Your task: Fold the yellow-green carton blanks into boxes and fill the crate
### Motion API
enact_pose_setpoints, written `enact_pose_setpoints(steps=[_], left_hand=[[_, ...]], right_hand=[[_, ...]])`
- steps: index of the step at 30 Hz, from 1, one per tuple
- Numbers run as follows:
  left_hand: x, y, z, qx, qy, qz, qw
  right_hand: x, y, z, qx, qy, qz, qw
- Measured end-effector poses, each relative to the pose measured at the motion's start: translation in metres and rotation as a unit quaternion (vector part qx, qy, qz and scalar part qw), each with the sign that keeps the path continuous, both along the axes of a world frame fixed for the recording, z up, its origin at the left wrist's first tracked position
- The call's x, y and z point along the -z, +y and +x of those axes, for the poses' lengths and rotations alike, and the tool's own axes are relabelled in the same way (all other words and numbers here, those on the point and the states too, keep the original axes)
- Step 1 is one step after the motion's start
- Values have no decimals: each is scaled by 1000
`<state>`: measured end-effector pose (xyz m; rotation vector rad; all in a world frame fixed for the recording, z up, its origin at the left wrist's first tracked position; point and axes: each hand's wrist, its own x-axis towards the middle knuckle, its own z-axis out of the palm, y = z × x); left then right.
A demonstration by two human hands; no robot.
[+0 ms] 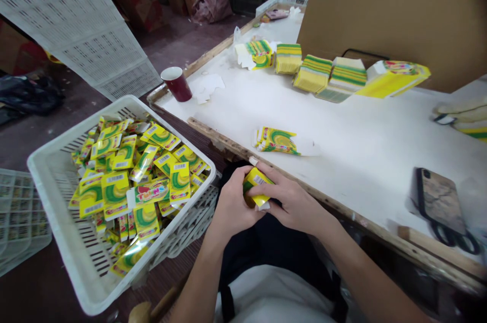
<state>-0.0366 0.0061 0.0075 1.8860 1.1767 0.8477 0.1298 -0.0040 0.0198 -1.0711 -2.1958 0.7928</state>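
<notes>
Both my hands hold one small yellow and green carton (256, 181) over my lap, just below the table's front edge. My left hand (232, 204) wraps it from the left with fingers curled. My right hand (294, 201) closes on it from the right, fingers pressed against its side. A short stack of flat yellow and green carton blanks (277, 140) lies on the white table (361, 145) right in front of my hands. To my left a white slotted crate (57, 221) is heaped with several folded cartons (133, 181) of the same kind.
Rows of stacked flat blanks (323, 73) line the table's far side before a brown cardboard sheet (388, 13). A dark red cup (177, 83) stands at the table's left corner. A phone (439, 200) and scissors (454, 237) lie at the right. Another person's gloved hand (462, 116) shows at the right edge.
</notes>
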Motion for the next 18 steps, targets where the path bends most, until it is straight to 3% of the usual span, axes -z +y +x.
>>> enact_pose_setpoints(steps=[18], left_hand=[[2, 2, 1, 12, 4, 8, 1000]], right_hand=[[-1, 0, 3, -9, -7, -9, 1000]])
